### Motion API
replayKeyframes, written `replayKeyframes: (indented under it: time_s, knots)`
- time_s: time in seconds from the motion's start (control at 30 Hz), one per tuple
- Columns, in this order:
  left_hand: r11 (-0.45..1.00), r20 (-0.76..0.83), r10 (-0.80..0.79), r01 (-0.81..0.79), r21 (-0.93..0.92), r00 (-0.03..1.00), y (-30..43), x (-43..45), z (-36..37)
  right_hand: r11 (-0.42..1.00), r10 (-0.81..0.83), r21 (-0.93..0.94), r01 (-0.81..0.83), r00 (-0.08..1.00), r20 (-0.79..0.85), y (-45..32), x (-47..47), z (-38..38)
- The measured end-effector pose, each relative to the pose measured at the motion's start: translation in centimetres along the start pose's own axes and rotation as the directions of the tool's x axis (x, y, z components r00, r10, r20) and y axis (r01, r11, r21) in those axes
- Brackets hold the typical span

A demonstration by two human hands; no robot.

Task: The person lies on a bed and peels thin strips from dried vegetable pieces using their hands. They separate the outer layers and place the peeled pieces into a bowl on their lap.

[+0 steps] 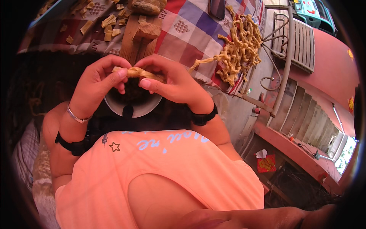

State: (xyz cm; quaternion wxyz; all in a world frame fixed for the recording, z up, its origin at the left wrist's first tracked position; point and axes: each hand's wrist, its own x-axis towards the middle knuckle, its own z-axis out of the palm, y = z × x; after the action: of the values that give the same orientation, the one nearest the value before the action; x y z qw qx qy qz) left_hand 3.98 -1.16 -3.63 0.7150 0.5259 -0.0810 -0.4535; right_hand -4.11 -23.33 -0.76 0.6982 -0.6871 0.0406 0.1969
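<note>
Between my hands runs a yellowish twisted strip (138, 72), perhaps dried plant fibre or rawhide. My left hand (107, 74) pinches its left end between thumb and fingers. My right hand (164, 78) grips the other end, thumb below and fingers curled over; that end is partly hidden. Below the strip, a round metal bowl (150, 110) shows its rim; its contents are dark. To the right, a heap of knotted strips (240, 48) lies on the checked tablecloth (186, 37), with one knotted length trailing towards my right wrist.
A grooved wooden board (130, 43) bearing stone-like chunks (148, 30) stands ahead of my hands. Short cut pieces (108, 21) lie scattered at the upper left. A phone (216, 8) rests near the far edge. A metal frame (287, 57) stands right of the cloth.
</note>
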Motion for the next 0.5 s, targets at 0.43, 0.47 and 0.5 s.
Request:
replayKeyframes:
  time_s: [0.43, 0.47, 0.5]
  knots:
    - [0.988, 0.149, 0.090, -0.069, -0.137, 0.985, -2.2, 0.1, 2.3, 0.912, -0.050, 0.402, 0.079, 0.995, -0.082, 0.0, 0.1, 2.0]
    - [0.991, 0.178, 0.137, -0.134, -0.024, 0.975, -1.9, 0.3, 2.4, 0.869, -0.045, 0.486, 0.094, 0.993, -0.113, -0.2, 0.1, 2.2]
    - [0.998, 0.209, 0.063, -0.062, -0.013, 0.976, -1.5, 0.2, 2.2, 0.881, -0.043, 0.462, 0.101, 0.990, -0.134, -0.1, 0.1, 2.0]
